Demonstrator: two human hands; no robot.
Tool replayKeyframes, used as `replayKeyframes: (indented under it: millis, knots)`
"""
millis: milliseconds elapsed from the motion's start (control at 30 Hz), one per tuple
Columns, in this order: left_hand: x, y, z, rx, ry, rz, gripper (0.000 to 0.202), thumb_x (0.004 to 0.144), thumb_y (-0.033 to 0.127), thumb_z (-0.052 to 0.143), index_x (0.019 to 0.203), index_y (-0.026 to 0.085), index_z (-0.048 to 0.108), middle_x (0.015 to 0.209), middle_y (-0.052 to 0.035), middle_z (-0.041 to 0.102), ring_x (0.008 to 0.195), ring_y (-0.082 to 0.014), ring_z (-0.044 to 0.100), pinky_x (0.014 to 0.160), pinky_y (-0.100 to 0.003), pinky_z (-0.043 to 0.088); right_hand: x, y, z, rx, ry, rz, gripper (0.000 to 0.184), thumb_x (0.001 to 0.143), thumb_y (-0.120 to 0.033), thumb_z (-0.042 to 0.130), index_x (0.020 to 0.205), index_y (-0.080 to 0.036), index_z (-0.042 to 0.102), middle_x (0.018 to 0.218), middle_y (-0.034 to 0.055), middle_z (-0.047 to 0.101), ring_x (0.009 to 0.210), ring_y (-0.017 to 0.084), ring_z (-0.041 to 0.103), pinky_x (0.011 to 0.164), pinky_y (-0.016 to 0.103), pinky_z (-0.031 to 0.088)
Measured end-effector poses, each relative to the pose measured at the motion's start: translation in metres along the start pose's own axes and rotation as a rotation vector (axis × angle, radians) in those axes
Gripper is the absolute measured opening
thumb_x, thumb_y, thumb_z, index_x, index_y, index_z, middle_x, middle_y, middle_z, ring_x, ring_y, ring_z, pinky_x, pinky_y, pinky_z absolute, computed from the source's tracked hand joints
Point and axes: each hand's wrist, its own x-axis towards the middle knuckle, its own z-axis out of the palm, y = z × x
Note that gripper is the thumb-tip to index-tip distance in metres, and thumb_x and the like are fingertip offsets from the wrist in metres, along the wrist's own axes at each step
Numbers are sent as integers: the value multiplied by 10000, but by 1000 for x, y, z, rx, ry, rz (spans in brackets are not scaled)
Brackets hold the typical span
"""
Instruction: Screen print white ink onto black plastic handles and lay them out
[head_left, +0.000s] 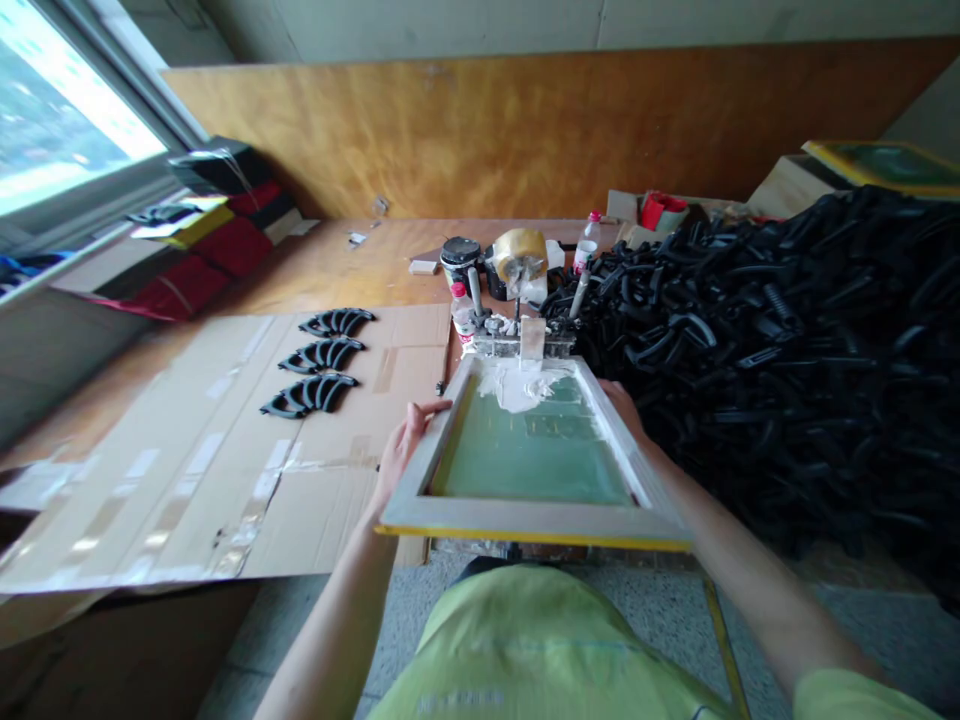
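Note:
In front of me a screen printing frame is tilted up, hinged at its far end to a metal clamp. Its green mesh has white ink smeared over the far part. My left hand is at the frame's left side, fingers curled in and fingertips reaching under the edge; what they grip is hidden. On the opposite side, the frame partly covers my right hand, and its fingertips do not show. Three groups of black curved plastic parts lie in rows on the cardboard sheet to the left.
A large heap of black plastic parts fills the right side. Behind the clamp stand a tub, a roll of tape and a pink-capped bottle. Red and black boxes sit below the window.

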Motion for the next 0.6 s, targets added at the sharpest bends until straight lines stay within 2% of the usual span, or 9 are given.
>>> replayKeyframes:
  millis: [67,167,233,300,367,433,600]
  knots:
    - [-10,-27,-4,39,-54,-99,618,802,644,554,1171,161,668,907,-54,708,711,-162,624,593,-234,479,22,3,-12,-26,98,33,281,882,-207,492,1025,-140,725,1023,98,690,963,217,605,906,335,490]
    - [-11,-69,-1,16,-95,-193,788,737,578,668,1393,175,497,784,-14,681,662,-151,608,576,-223,464,59,-24,-9,-59,125,-118,428,825,-209,613,1251,-179,605,1297,136,558,1148,277,530,1009,436,424]
    - [-7,-93,3,15,-78,-212,852,725,554,685,1446,182,424,736,8,659,631,-139,595,562,-213,450,76,-51,5,-105,12,-244,452,816,-205,632,1263,-170,571,1296,141,545,1161,279,502,994,422,419]
    - [-2,-110,6,15,-58,-211,828,736,552,672,1439,184,436,761,3,669,656,-141,610,585,-216,459,84,-72,22,-178,-151,-282,290,835,-177,600,1123,-152,621,1113,129,628,1063,261,531,913,372,440]
    - [1,-120,5,13,-57,-218,798,746,567,658,1420,189,461,809,-13,690,707,-156,635,623,-229,479,79,-83,35,-248,-274,-268,146,854,-144,556,973,-148,641,949,113,658,960,241,550,837,332,437]
    - [2,-124,4,12,-67,-227,788,748,583,651,1409,192,474,856,-28,708,746,-171,650,654,-243,494,64,-85,40,-275,-333,-304,120,858,-119,529,902,-147,637,898,107,660,918,226,552,802,310,420]
    - [0,-120,3,23,-75,-239,778,746,591,653,1395,194,495,937,-48,729,798,-191,667,688,-258,507,26,-81,20,-138,-468,-661,143,841,-91,518,857,-166,638,865,70,652,893,201,552,730,279,389]
